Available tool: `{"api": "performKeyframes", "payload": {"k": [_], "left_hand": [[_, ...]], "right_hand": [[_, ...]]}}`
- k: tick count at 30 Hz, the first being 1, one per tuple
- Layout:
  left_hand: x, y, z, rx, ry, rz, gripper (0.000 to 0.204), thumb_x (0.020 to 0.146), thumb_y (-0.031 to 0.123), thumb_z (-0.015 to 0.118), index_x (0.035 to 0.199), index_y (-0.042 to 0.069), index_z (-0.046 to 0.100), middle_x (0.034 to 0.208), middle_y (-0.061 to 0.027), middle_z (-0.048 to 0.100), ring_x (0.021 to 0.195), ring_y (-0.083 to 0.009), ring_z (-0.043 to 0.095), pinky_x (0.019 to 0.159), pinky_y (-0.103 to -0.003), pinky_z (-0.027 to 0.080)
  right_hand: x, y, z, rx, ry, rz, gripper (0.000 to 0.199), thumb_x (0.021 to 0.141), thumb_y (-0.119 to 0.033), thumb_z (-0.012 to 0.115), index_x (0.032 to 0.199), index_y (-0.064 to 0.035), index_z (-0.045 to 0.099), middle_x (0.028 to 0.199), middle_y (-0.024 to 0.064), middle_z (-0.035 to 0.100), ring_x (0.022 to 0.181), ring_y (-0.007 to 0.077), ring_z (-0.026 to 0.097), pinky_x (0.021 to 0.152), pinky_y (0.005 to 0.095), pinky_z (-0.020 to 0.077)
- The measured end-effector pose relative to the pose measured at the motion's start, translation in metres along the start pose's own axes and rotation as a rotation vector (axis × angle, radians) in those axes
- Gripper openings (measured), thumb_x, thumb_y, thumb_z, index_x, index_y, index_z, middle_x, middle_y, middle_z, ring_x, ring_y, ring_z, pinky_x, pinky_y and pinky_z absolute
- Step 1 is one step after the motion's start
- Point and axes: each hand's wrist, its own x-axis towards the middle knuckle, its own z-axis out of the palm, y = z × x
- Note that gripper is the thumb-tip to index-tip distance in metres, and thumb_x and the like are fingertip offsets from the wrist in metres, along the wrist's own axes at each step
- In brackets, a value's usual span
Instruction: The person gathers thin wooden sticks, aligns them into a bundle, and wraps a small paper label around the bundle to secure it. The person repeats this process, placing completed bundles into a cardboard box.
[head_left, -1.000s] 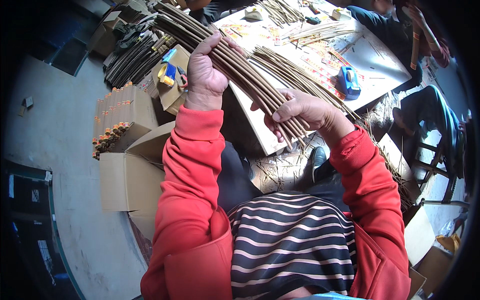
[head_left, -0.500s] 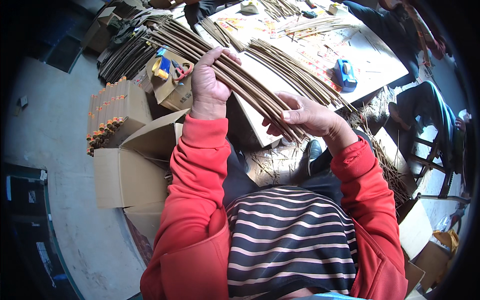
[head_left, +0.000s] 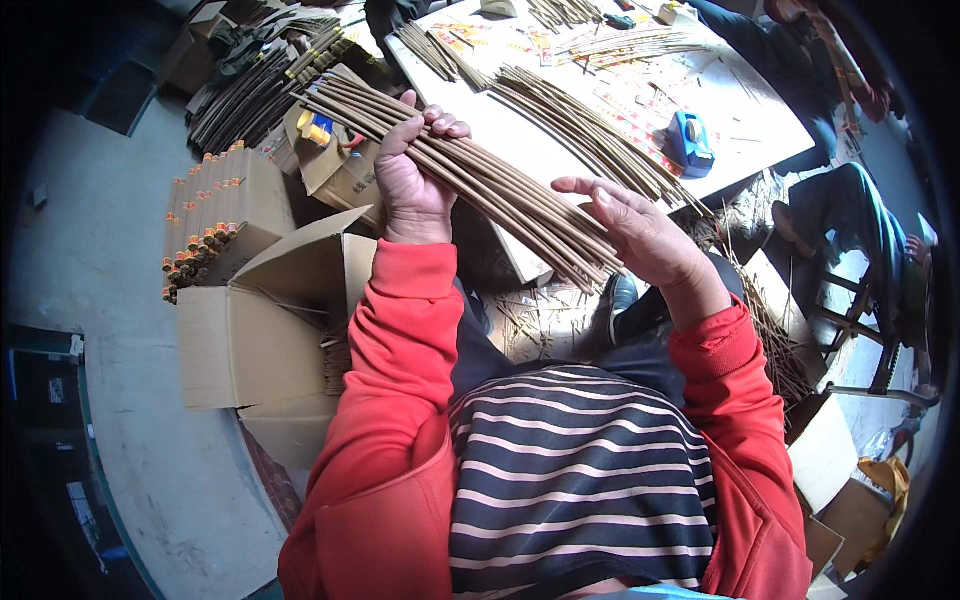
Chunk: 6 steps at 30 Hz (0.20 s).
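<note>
A loose bundle of long brown incense sticks slants across the space in front of me, from upper left to lower right. My left hand is wrapped round it near its upper part, thumb and fingers closed. Beside the lower right end, my right hand is open, fingers stretched out and apart, palm turned toward the sticks. The lower ends fan out a little and are uneven. Beyond the bundle, another long pile of incense sticks lies on the white table.
A blue tape dispenser stands on the table's right part. At left are an open cardboard box and stacked bundles with orange-yellow bands. Broken sticks litter the floor. Another person's leg is at right.
My right hand has let go of the bundle's lower end and opened, drawing slightly right. My left hand keeps its hold, and the lower ends have spread wider.
</note>
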Motion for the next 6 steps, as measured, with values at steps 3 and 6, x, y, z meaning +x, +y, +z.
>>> {"api": "performKeyframes", "payload": {"k": [3,6], "left_hand": [[-0.001,0.012,-0.01,-0.027,0.047,0.021,0.034,0.073,-0.004,0.053,0.104,0.011,0.054,0.081,-0.0098,0.05,0.071,-0.0201,0.05,0.069,-0.036,0.046],[-0.006,0.011,-0.01,0.068,0.103,0.09,0.028,0.071,-0.004,0.056,0.097,0.005,0.058,0.077,-0.0069,0.049,0.072,-0.0178,0.049,0.072,-0.032,0.045]], "right_hand": [[-0.018,-0.012,0.0,-0.395,0.237,-0.223,0.054,0.079,-0.039,0.069,0.114,-0.0028,0.052,0.098,0.0042,0.057,0.092,0.0119,0.054,0.081,0.0241,0.0431],[-0.03,-0.016,0.01,-1.036,0.24,-0.255,0.052,0.072,-0.031,0.078,0.111,-0.007,0.055,0.093,0.0032,0.056,0.087,0.0129,0.053,0.081,0.0247,0.0431]]}}
